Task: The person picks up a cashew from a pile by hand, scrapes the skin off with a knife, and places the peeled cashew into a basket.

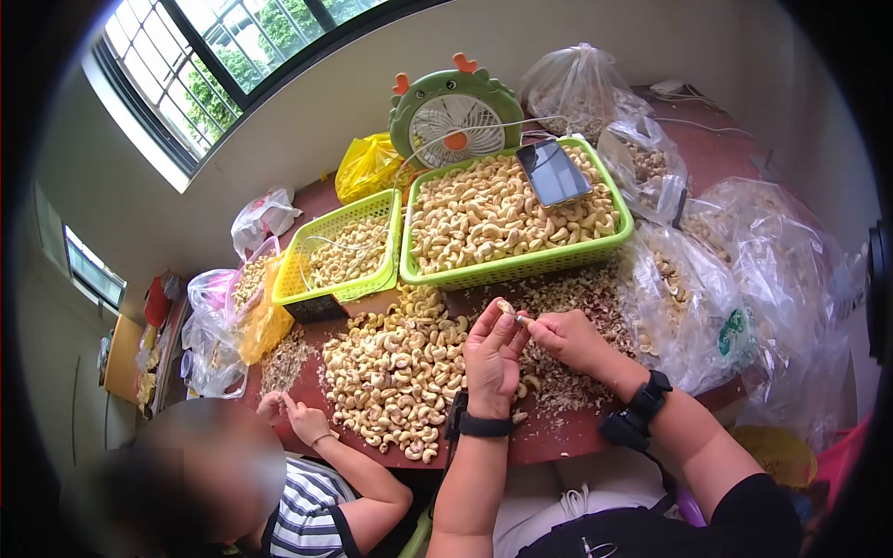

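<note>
My left hand (493, 361), palm up, pinches a cashew (505, 307) between its fingertips. My right hand (566, 337) is closed around a small tool (523, 319), mostly hidden by the fingers, its end close to that cashew. Both hands are above the red table (549, 446), over brown skin peelings (577, 377). Left of my left hand lies a large heap of cashews (400, 372). Behind the hands stands a large green basket (512, 268) full of cashews, with a phone (555, 174) lying on them.
A smaller green basket (349, 288), a yellow bag (368, 169) and a green fan (456, 121) stand further back. Clear plastic bags (688, 307) crowd the right side. At the lower left sits another person (316, 498), hands at the table edge.
</note>
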Demonstrator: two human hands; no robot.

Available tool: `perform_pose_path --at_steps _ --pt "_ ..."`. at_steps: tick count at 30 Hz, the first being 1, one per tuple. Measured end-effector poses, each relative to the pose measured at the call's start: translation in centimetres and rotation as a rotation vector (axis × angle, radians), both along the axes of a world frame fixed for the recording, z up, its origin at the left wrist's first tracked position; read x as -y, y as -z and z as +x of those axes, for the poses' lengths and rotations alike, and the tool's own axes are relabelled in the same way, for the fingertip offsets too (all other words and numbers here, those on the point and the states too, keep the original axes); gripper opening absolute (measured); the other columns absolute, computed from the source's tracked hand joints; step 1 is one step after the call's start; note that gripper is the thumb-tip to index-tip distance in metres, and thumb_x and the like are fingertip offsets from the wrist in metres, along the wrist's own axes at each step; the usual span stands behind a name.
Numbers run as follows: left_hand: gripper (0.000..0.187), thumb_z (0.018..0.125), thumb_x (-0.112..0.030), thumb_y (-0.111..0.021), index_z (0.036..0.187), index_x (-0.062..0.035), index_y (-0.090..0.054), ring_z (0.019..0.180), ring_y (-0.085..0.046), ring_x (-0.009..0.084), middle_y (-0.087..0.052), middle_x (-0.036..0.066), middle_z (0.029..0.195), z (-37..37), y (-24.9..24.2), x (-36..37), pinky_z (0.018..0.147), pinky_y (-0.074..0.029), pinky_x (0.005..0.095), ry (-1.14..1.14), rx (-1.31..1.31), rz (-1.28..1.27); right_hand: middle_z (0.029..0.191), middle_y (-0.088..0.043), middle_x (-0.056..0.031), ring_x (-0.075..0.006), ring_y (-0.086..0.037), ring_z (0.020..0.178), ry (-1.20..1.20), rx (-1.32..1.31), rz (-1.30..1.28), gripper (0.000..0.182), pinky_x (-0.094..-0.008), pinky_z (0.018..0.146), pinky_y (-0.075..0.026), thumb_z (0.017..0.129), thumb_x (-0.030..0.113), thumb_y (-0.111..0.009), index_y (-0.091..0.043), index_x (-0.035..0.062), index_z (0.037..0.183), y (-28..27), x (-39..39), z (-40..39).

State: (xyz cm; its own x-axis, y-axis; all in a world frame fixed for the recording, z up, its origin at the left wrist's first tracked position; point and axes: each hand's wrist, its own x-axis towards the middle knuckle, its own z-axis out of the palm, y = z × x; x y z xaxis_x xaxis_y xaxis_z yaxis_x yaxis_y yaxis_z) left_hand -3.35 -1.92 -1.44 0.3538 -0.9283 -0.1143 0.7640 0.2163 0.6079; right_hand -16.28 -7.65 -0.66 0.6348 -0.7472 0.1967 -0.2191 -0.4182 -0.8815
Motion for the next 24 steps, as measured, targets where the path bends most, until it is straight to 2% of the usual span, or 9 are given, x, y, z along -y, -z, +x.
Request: perform_pose_path --at_steps 7,24 --pt "0.024 0.077 0.003 -0.055 0.101 -0.0006 -0.050 0.082 -0.058 0.0207 -0.057 0.009 0.089 -0.05 0.51 0.13 0.071 -0.052 0.0326 -0.022 0.054 -0.024 0.056 -0.052 -0.0152 -0.0276 -0.052 0.051 0.025 -0.030 -0.034 0.035 -0.0349 0.049 -0.040 0.082 0.031 -0.047 -0.054 0.0010 0.066 0.22 0.16 -0.06" --pt "0.022 0.077 0.004 -0.052 0.099 0.0014 -0.053 0.087 -0.058 0.0239 -0.058 0.010 0.090 -0.38 0.01 0.06 0.074 -0.051 0.0361 -0.041 0.080 0.029 0.055 -0.052 -0.0148 -0.0259 -0.052 0.051 0.005 -0.024 -0.018 0.037 -0.0343 0.049 -0.040 0.083 0.033 -0.046 -0.054 0.0006 0.067 0.39 0.17 -0.19"
